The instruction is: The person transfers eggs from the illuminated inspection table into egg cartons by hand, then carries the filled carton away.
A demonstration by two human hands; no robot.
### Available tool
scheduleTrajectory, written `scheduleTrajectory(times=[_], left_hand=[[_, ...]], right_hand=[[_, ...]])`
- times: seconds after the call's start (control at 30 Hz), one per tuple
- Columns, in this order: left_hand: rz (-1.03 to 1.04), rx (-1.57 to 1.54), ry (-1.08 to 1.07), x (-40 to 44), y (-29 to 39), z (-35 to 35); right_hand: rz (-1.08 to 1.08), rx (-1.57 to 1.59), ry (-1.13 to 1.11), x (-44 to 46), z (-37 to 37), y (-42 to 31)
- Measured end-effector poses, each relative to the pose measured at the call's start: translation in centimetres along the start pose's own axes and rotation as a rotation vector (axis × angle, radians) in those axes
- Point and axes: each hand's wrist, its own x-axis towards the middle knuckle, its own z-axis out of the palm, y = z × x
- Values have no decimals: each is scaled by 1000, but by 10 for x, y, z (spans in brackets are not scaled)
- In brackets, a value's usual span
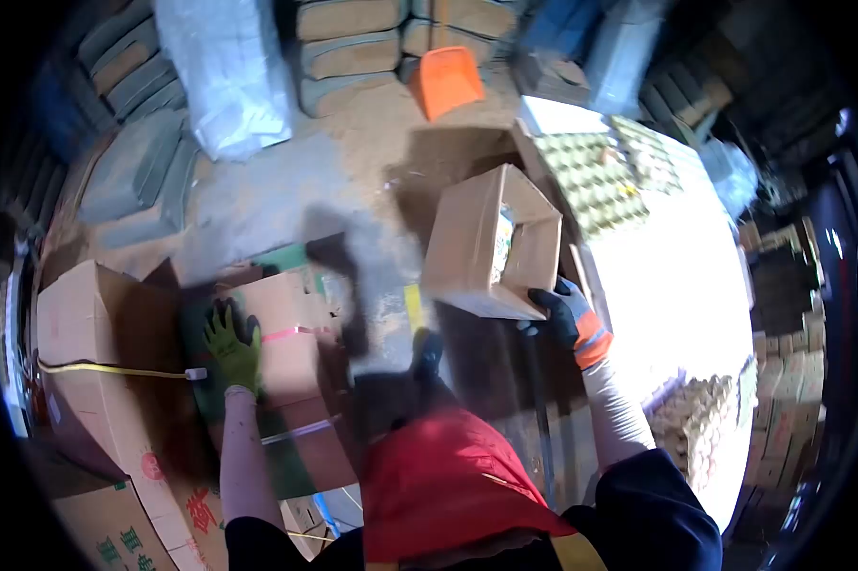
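Note:
My left hand [231,350], in a green and black work glove, rests with fingers spread on the top of a closed cardboard box [291,328] with pink tape across it. Gripped by its near corner, an open cardboard box [462,243] hangs tilted from my right hand [576,324], which wears a grey, orange and black glove. Part of its inside shows, with a printed patch on one wall. Beside it, egg trays [586,181] lie on a brightly lit white table [667,285].
A tall cardboard box [77,333] with a yellow strap stands at the left. Stacked egg trays [695,428] sit at the table's near end. An orange dustpan [450,81] leans by piled sacks [348,48] at the back. More stacked boxes [790,400] line the right.

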Motion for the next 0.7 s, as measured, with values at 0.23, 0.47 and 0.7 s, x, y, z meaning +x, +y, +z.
scheduleTrajectory(times=[0.23,0.47,0.7], left_hand=[[112,-361,59,1,90,-33],[418,-796,-121,-95,284,-69],[508,-1427,-620,-219,502,-199]], right_hand=[[-14,427,381,-211,-131,-16],[-156,-220,499,-399,-213,-67],[-298,-847,615,-605,-248,-70]])
